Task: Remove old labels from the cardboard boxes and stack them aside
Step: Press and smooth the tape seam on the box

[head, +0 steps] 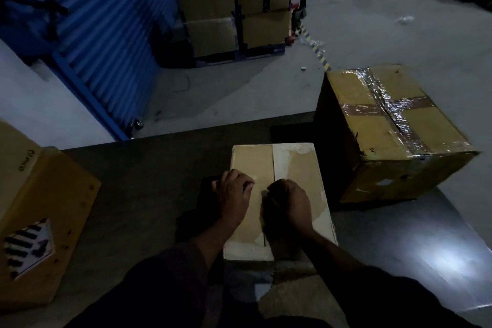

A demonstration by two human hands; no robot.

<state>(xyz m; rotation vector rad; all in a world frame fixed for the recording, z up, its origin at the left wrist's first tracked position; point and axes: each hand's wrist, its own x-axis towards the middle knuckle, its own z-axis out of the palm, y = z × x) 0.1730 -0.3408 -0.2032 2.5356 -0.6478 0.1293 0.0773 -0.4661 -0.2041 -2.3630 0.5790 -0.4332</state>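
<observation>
A: Where are the hands?

B: Both rest on top of the small cardboard box [277, 194], directly under them. The left hand [235, 194] sits near the box's left edge with its fingers curled down against the cardboard. The right hand [291, 204] is just beside it, past the centre seam, bunched into a loose fist pressed on the top. The light is too dim to tell whether either hand is pinching anything.

A: And the box itself?

B: Its flaps are down, and pale, whitish patches run along the far-right corner, the right edge and the near edge.

A: What else is around?

B: Beyond the right hand and off to its side lies a larger taped box [394, 130], tilted, with shiny tape crossing its top. Well out from the left hand stands another box [40, 194] bearing a striped diamond label [28, 246]. Far ahead of both hands, stacked cartons [234, 8] sit next to a blue ribbed shutter [106, 34].
</observation>
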